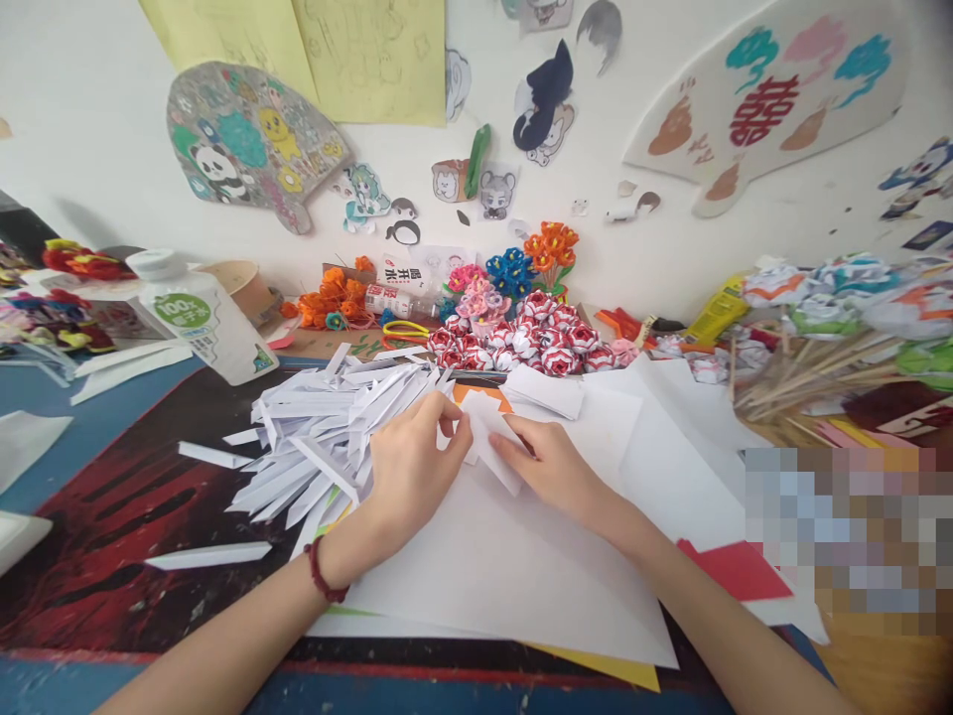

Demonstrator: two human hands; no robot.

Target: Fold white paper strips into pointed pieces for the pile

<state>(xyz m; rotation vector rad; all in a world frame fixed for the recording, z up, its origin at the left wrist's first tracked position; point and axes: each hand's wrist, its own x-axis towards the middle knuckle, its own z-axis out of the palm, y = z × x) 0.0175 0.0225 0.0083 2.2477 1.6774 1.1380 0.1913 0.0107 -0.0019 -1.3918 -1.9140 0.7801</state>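
Note:
My right hand (547, 457) pinches a small folded piece of white paper (487, 437) between thumb and fingers, above the large white sheet (513, 556). Close by on the left, my left hand (417, 452) has its thumb and forefinger pressed together at the paper's left edge; whether they grip it is hard to make out. A heap of folded white paper strips (320, 437) lies left of my left hand, partly behind it. Just beyond my hands rest a stack of small white paper pieces (547, 390) and a bit of orange paper (469, 393).
White bottle (204, 313) leans at the left. Along the wall stand red-and-white paper flowers (547, 338) and orange craft flowers (551, 248). Wooden sticks (789, 372) lie at the right, near a red paper piece (737, 569). Loose strips (208, 556) lie on the dark mat.

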